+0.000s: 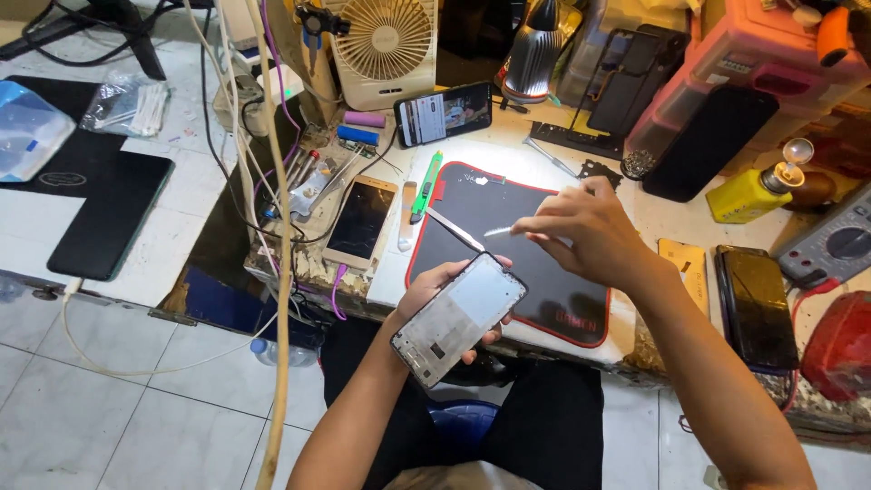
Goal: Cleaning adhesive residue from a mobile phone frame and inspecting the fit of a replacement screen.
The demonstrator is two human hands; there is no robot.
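My left hand (425, 292) holds a stripped phone frame (459, 318) with its shiny grey inner side up, over my lap at the bench's front edge. My right hand (581, 231) hovers just above it over the black mat (535, 281) with red edging, pinching a small thin white strip (497, 232) between finger and thumb. Metal tweezers (455, 230) lie on the mat next to the strip.
A gold phone with a dark screen (360, 220) and a green cutter (425, 186) lie left of the mat. A lit phone (443, 113) leans by a small fan (385, 45). A dark phone (755, 307), yellow bottle (748, 193) and multimeter (835, 247) sit to the right. Cables (281, 227) hang at left.
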